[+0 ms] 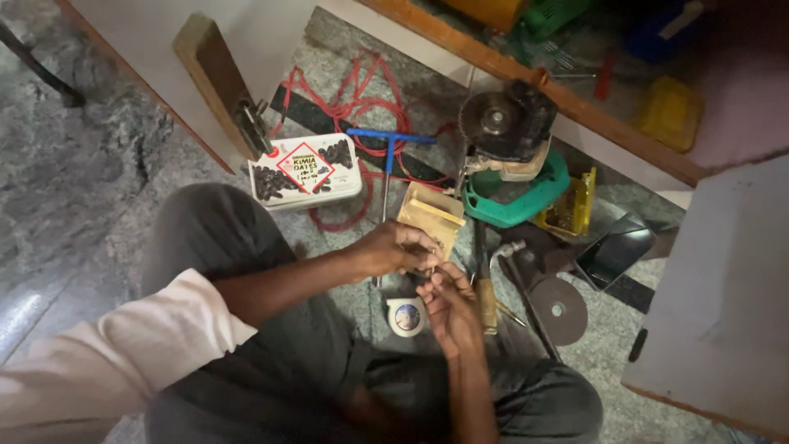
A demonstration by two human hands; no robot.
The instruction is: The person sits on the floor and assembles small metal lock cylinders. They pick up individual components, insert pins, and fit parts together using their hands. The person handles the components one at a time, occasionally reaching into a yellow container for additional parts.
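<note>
Hands: left hand [394,249] grips tan block [432,215]; right hand [448,304] palm-up.

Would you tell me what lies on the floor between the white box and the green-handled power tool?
In the head view, a blue T-handled tool and a small tan box lie between the white box and the power tool.

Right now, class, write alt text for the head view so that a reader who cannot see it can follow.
Seen from above, a seated person's left hand and right hand meet over a small cardboard box on a stone floor. Around them lie a white tin, red cord, a blue T-handled tool, a hammer and a grinder.
</note>
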